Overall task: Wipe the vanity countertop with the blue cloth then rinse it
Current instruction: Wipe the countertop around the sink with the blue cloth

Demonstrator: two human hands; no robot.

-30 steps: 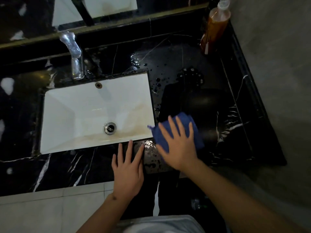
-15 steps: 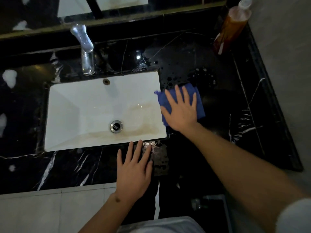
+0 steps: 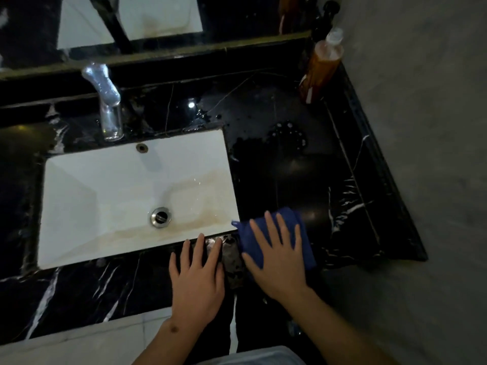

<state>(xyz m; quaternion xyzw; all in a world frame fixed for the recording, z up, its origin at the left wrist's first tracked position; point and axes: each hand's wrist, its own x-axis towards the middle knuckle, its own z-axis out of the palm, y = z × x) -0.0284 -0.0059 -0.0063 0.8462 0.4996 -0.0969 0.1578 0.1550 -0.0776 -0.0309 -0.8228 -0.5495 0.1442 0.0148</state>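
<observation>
The right hand (image 3: 279,255) lies flat on the folded dark blue cloth (image 3: 303,227), fingers straight and slightly spread, pressing it onto the black white-veined marble vanity countertop (image 3: 295,175). Much of the cloth is hidden under that palm; its edges show beyond the fingertips and along the outer side. The left hand (image 3: 197,280) rests flat on the counter's front strip just beside the cloth, fingers straight and apart, holding nothing, fingertips reaching the front rim of the white rectangular undermount basin (image 3: 105,196). Water beads (image 3: 288,134) sit on the counter well beyond the right fingertips. Farther still, at the back corner, stands an amber plastic bottle with a pale cap (image 3: 322,64); its label is too dim to read. The chrome tap (image 3: 105,101) is blurred. The scene is underlit, and detail in the marble is hard to make out.
</observation>
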